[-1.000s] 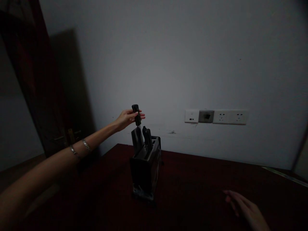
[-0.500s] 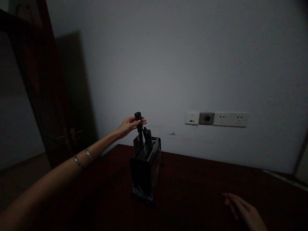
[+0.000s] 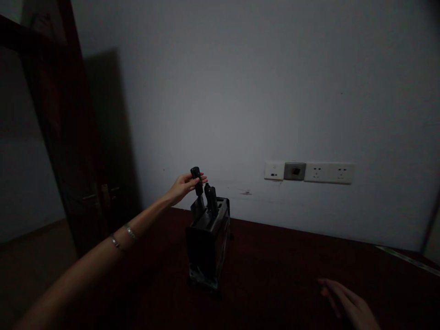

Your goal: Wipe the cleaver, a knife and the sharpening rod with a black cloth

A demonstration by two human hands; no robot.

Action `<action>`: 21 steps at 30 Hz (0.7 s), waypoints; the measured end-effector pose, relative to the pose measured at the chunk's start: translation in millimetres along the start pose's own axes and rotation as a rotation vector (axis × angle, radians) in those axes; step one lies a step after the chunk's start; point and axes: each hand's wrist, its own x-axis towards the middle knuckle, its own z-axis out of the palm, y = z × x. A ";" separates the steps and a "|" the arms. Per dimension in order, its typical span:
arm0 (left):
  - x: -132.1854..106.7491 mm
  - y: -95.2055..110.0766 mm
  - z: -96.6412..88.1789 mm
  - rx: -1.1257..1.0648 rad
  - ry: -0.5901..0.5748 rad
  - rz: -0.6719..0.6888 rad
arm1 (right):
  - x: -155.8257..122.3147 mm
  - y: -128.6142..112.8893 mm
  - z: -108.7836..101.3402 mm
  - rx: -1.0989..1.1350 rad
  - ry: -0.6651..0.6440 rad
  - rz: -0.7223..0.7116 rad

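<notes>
My left hand (image 3: 184,187) is closed round the black handle of a cleaver (image 3: 195,173). Its wide, dark blade points down and is partly sunk in a slot at the near left of a dark knife block (image 3: 202,250). Beside it, black handles (image 3: 212,201) of other knives stick up from the block's top. Low on the right, my right hand (image 3: 345,300) hovers over or rests on the dark table, with its fingers loosely bent and apart and nothing visible in them.
The block stands on a dark red table (image 3: 275,256) against a pale wall. A row of sockets (image 3: 318,173) is set in the wall. A thin strip (image 3: 405,259) lies along the table's right side. A dark door (image 3: 62,114) stands at the left. The room is dim.
My left hand has come down a little with the cleaver, and less of the blade shows above the block. My right hand has hardly moved.
</notes>
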 end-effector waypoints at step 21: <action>-5.4 -24.2 -1.7 0.037 0.016 -0.031 | -7.5 -20.4 3.8 0.062 0.012 0.038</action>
